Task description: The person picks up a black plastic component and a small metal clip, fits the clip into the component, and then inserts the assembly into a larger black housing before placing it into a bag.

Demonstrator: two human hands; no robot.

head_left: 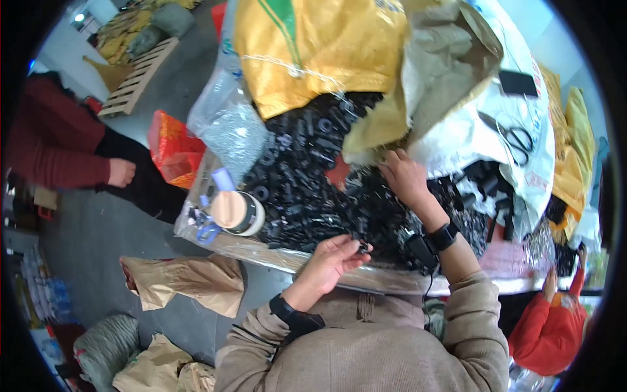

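Observation:
My left hand is held low over the table's near edge, its thumb and fingers pinching a small black plastic part. Farther out, my right hand reaches into the middle, by the opening of a pale yellow woven sack. Its fingers are curled together at the sack's edge, and whatever they hold is hidden. Between and around both hands spreads a heap of small black plastic parts, some tube-shaped and some ring-shaped. A patch of reddish surface shows through the heap.
A lidded jar and blue-handled scissors stand at the left corner, near a clear bag of small grey pieces. Black scissors and a phone lie on white sacks. People stand left and right.

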